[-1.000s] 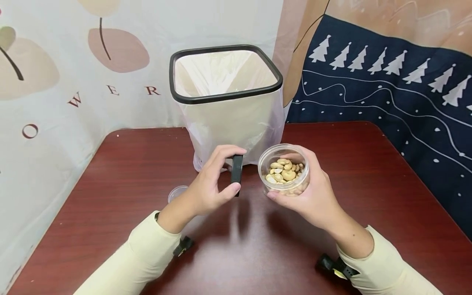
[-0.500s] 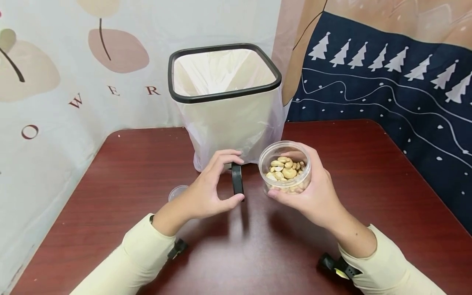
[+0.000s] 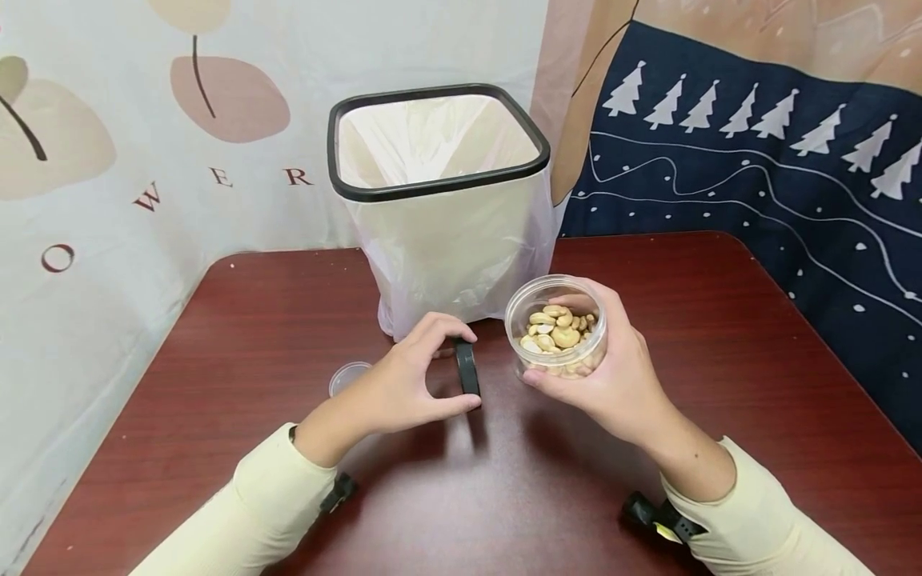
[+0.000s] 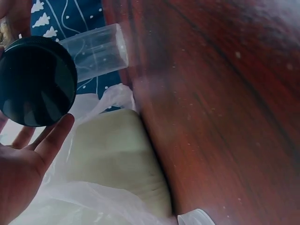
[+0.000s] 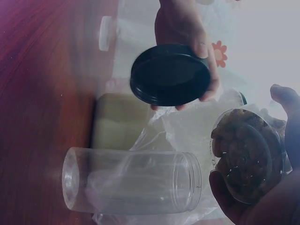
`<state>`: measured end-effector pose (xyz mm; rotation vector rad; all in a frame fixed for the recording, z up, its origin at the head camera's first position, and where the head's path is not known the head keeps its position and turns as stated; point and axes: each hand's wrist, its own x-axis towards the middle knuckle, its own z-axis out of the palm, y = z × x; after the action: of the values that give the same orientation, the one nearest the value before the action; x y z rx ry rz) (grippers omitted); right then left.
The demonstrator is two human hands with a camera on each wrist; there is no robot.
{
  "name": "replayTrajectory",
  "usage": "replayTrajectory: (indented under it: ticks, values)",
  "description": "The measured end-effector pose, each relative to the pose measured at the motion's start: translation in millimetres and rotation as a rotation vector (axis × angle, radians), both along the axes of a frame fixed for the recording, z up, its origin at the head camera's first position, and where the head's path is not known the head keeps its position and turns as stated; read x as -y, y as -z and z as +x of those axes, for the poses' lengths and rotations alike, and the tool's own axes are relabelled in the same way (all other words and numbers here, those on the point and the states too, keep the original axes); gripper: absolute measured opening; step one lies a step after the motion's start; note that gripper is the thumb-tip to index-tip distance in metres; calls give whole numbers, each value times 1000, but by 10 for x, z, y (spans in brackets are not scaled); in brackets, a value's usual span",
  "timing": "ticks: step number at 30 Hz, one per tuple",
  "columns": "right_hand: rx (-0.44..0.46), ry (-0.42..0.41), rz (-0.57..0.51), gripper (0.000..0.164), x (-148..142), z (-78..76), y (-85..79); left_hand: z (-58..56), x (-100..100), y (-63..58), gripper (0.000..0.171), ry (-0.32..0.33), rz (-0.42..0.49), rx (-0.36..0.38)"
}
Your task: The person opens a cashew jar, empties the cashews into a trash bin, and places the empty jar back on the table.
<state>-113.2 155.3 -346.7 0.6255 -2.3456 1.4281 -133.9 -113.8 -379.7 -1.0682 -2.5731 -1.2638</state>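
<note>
My left hand (image 3: pixel 403 380) holds a black screw lid (image 3: pixel 467 370) on edge between thumb and fingers. In the left wrist view the lid's flat top (image 4: pixel 37 82) faces the camera; its hollow inside (image 5: pixel 171 79) shows in the right wrist view. To its right, my right hand (image 3: pixel 612 376) grips a clear plastic jar (image 3: pixel 515 352) of cashews (image 3: pixel 562 332). The jar's mouth is uncovered and tilts towards the head camera. Lid and jar are apart. A tall clear jar (image 5: pixel 131 183) stands on the table in both wrist views; the head view does not plainly show it.
A pale bin (image 3: pixel 446 240) with a black rim and a plastic liner stands behind the hands at the table's back. Beside the left wrist lies a small clear round piece (image 3: pixel 349 374), partly hidden by that arm. Printed cloths hang behind the dark red table (image 3: pixel 238 336).
My left hand has lowered the black lid towards the table and tipped it slightly. The right hand and the cashew jar have hardly moved.
</note>
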Motion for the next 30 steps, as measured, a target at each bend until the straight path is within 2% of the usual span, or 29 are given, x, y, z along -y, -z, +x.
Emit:
replayTrajectory:
  ticks: [6, 13, 19, 22, 30]
  values:
    - [1, -2, -1, 101, -7, 2, -5, -17, -7, 16, 62, -35, -101, -2]
    - [-1, -1, 0, 100, 2, -8, -2, -55, -25, 18, 63, -42, -144, 3]
    - [-4, 4, -1, 101, 3, -9, -6, -80, -32, 55, 62, -18, -131, 120]
    - [-1, 0, -6, 101, 4, -5, -7, -76, -33, 82, 63, -10, -143, 155]
    - [-12, -2, -12, 100, -3, 0, -7, -87, -41, 152, 62, -14, -220, 84]
